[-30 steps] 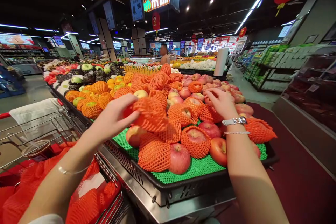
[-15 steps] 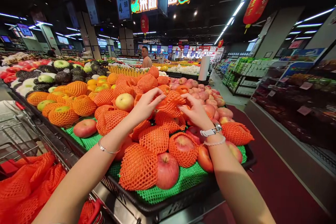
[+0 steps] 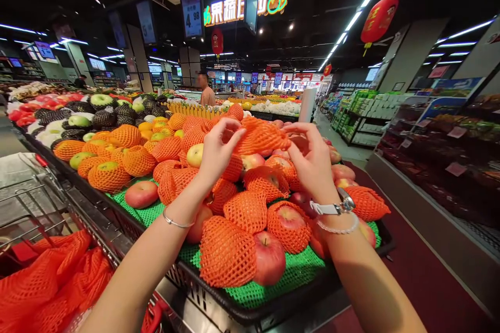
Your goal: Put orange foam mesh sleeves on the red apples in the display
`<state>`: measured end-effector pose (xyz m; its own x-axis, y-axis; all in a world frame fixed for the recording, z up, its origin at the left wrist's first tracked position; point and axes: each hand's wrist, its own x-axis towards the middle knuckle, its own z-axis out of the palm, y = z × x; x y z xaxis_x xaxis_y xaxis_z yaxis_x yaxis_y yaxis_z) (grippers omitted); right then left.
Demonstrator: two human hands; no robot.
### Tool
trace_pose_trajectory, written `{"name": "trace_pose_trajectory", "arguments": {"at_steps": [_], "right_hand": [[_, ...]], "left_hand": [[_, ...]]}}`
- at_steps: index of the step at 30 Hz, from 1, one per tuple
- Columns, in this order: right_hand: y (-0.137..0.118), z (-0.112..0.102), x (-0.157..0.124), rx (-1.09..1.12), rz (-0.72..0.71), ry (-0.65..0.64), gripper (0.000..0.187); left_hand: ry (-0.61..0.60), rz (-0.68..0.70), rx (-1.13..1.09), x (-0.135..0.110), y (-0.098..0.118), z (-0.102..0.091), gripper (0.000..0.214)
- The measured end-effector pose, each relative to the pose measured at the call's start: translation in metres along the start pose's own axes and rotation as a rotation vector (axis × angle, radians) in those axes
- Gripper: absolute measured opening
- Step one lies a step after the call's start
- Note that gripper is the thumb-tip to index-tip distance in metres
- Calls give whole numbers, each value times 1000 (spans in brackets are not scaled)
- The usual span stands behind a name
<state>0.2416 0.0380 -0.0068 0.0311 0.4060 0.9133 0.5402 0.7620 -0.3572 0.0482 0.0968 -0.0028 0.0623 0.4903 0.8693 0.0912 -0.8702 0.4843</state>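
An orange foam net (image 3: pixel 260 136) is stretched sideways above the apple display, and it looks flat, with no fruit visible inside. My left hand (image 3: pixel 219 150) pinches its left end between thumb and fingers. At its right end, my right hand (image 3: pixel 312 158) is closed on the netting, thumb and forefinger together. Below lie apples in orange foam nets, such as the netted apple (image 3: pixel 289 221) in front. A bare red apple (image 3: pixel 269 259) sits at the near edge on a green mesh mat (image 3: pixel 287 276). Another bare apple (image 3: pixel 141 194) rests at the left.
A black crate rim (image 3: pixel 250 315) borders the display. On the left stands a shopping cart (image 3: pixel 35 208) beside a heap of red netting (image 3: pixel 54 281). Shelves (image 3: pixel 441 151) line the right side. Farther back is a person (image 3: pixel 207 91).
Both hands have risen and moved apart, pulling the foam net out longer between them. The whole view has shifted slightly, so the display sits a little further right.
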Motion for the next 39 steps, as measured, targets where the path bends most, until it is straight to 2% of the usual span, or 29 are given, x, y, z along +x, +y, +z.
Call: {"name": "trace_pose_trajectory", "arguments": {"at_steps": [3,5,10,13,15,17,19,22,24,28,32,35,39], "right_hand": [[-8,16,15,133,87,94,13],[-8,27,20,209,114,95,13],[0,45,4,346,307,24,44],[8,41,-5,381,356,5,37],[14,35,-5,449,351,83,32],[18,28,-1,556,338,187,33],[20,23,2,671,336,205,34],[19,19,3,776,352,135,34],[18,18,1,804,362,100,32],[15,15,-1,659,310,-39,34],[16,14,0,448,257,-85,43],[17,11,1,355,252,-83,50],[17,7,2,304,265,-181,65]], "left_hand": [[101,29,-24,3,-1,-6,16],[126,49,-37,5,-2,-8,20],[136,82,-10,2,-4,-3,24],[52,41,-57,1,-8,1,27],[-29,1,-89,2,-13,1,24],[-59,6,-53,4,-16,-1,16],[-76,56,46,3,-18,-2,8],[-110,139,176,-3,-15,0,16],[-80,234,270,-7,-12,3,19],[-11,469,458,-11,-10,7,19],[-75,598,456,-13,-10,6,15],[-189,582,351,-14,-6,4,19],[-392,430,244,-12,3,0,14]]}}
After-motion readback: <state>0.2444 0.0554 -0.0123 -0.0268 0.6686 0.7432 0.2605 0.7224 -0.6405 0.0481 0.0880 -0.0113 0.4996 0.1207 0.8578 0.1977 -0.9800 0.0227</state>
